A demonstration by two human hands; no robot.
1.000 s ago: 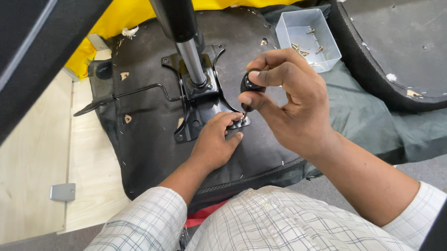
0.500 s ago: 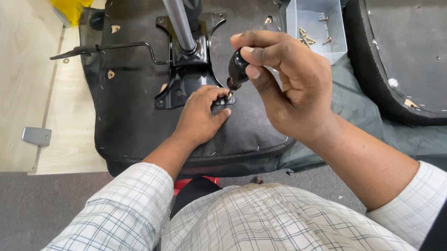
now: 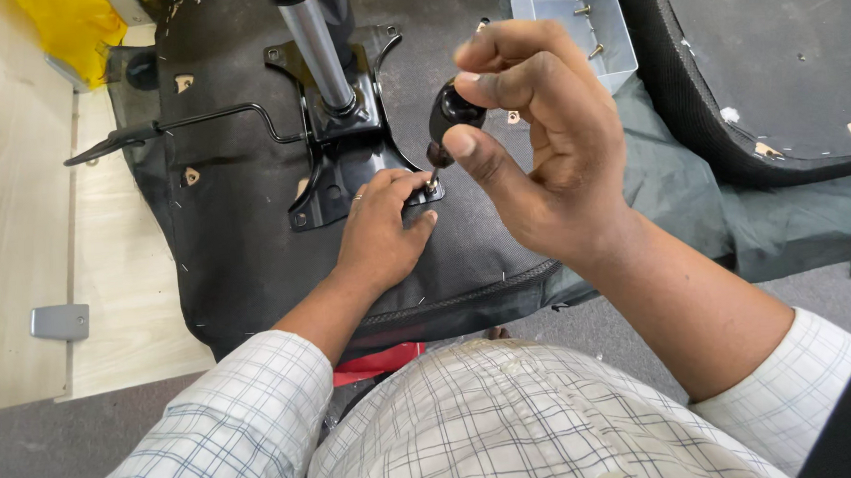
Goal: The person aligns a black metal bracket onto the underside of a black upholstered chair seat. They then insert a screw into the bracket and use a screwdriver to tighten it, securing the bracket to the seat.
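Right hand (image 3: 545, 150) raised near the middle of the scene, fingers curled and pinching the round black handle of a stubby screwdriver (image 3: 449, 116) between thumb and fingertips. Shaft pointing down and slightly left, tip meeting a small screw (image 3: 433, 183) at the near right corner of the black metal mounting plate (image 3: 334, 176). Left hand (image 3: 380, 233) lying flat-ish on the black fabric underside of the upturned chair seat (image 3: 227, 236), just near of the plate, fingertips gathered around the screw and steadying it right beside the screwdriver tip; whether actually gripping the screw or only touching it, cannot tell. Screwdriver thus directly above and just far of the left hand, both hands close together, right above left.

Silver gas-lift column (image 3: 317, 47) rising from the middle of the plate toward the far edge. Thin black lever (image 3: 186, 125) running left from the plate across the seat. Grey plastic tray (image 3: 578, 22) with a few loose screws far right of the hands, just beyond the right hand's knuckles. Curved black chair back shell (image 3: 769, 76) at far right, lying on a dark green cloth (image 3: 689, 211). Yellow sheet (image 3: 55, 30) at far left corner. Small grey metal bracket (image 3: 59, 321) on the pale wooden floor at left, well apart from both hands. Checked shirt sleeves at the near edge.
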